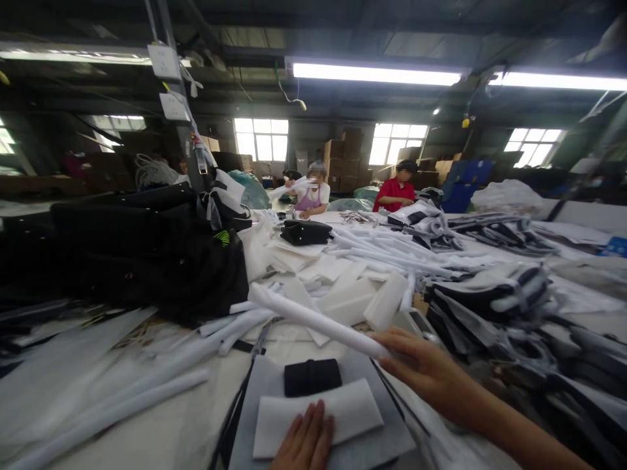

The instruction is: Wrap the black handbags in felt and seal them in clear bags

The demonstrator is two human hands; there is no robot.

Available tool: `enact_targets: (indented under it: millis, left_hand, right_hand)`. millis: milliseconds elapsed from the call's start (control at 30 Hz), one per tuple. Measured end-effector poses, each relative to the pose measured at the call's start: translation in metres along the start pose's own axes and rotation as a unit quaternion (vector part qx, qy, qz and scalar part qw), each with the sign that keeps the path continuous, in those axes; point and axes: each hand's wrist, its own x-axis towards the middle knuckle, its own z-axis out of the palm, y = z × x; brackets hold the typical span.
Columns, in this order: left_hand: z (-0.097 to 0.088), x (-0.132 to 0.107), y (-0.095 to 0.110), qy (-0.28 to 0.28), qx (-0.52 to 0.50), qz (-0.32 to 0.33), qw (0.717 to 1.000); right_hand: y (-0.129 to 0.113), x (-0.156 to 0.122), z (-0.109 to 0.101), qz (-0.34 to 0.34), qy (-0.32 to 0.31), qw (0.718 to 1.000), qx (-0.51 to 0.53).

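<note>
Right hand (416,365) holds the near end of a white foam tube (313,320), fingers along the top and thumb beneath, grip narrow. The tube's long axis runs aslant in the head view, from that grip at lower right to a free end at upper left, so it passes beyond the black rolled piece (312,377) rather than over it. Whether the far end rests on the loose white foam pieces (350,297) or hangs above them, cannot tell. Left hand (304,440) lies palm down, fingers extended and close together, on a white foam sheet (350,408); it appears to press flat and grips nothing visible (wrist is cut off by the lower edge of view). Relative position: the tube is forward of the left hand, with the sheet and black piece between; the right hand is the nearer one, already on it. The sheet's long axis runs roughly crosswise under the left hand, its right end slightly farther away, and the black piece sits just past its far edge. Both are on a grey panel (245,444) on the bench (186,418).
</note>
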Motion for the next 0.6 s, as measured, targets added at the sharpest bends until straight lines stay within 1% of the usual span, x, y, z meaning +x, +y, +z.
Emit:
enact_targets:
  millis: [33, 100, 133, 167, 233, 300, 367, 467, 533, 600]
  left_hand:
    - [-0.003, 0.002, -0.003, -0.029, -0.009, 0.007, 1.0]
    - [-0.013, 0.009, -0.007, -0.114, -0.058, -0.003, 0.992]
    - [-0.02, 0.014, -0.009, -0.169, -0.093, -0.018, 0.981]
    - [-0.026, 0.02, -0.011, -0.229, -0.132, -0.045, 0.963]
    - [-0.039, 0.031, -0.016, -0.268, -0.175, -0.049, 0.946]
    - [-0.051, 0.044, -0.024, -0.283, -0.203, -0.047, 0.936]
    - [-0.062, 0.056, -0.035, -0.302, -0.234, -0.036, 0.923]
    - [-0.077, 0.074, -0.053, -0.333, -0.28, -0.005, 0.9]
    - [-0.084, 0.084, -0.061, -0.352, -0.3, 0.008, 0.887]
    - [-0.089, 0.09, -0.065, -0.37, -0.312, 0.012, 0.875]
  right_hand:
    - [0.0, -0.018, -0.001, 0.004, 0.005, 1.0, -0.019]
    - [0.0, -0.054, 0.001, 0.01, 0.01, 0.998, -0.057]
    - [0.001, -0.071, 0.004, 0.002, 0.011, 0.997, -0.082]
    - [0.002, -0.087, 0.009, -0.016, 0.008, 0.994, -0.111]
    - [0.004, -0.114, 0.025, -0.068, -0.001, 0.982, -0.175]
    - [0.008, -0.133, 0.048, -0.121, 0.015, 0.962, -0.244]
    - [0.013, -0.143, 0.075, -0.165, 0.068, 0.935, -0.305]
    - [0.024, -0.141, 0.113, -0.206, 0.167, 0.901, -0.344]
    - [0.032, -0.132, 0.134, -0.209, 0.215, 0.888, -0.348]
    - [0.038, -0.121, 0.15, -0.191, 0.243, 0.884, -0.352]
